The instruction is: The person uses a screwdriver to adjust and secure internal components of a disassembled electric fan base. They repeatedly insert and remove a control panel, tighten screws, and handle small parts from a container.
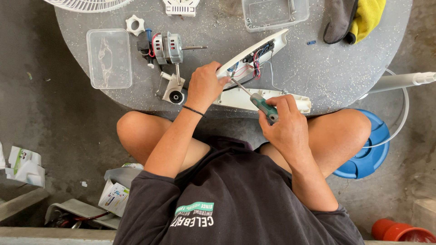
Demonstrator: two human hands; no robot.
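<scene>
right hand [285,121] wraps a green-handled screwdriver [263,105], tip poking into the white housing [254,53] with red and blue wires. left hand [205,86] clamps that housing's edge, tilted on the grey counter [318,68] beside the motor [167,48].

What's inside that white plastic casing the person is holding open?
Inside the white casing are red, blue and black wires and a dark switch block. The left hand covers its lower end, where the screwdriver tip points.

glossy white plastic housing [254,52], speckled grey table [318,72]
</scene>
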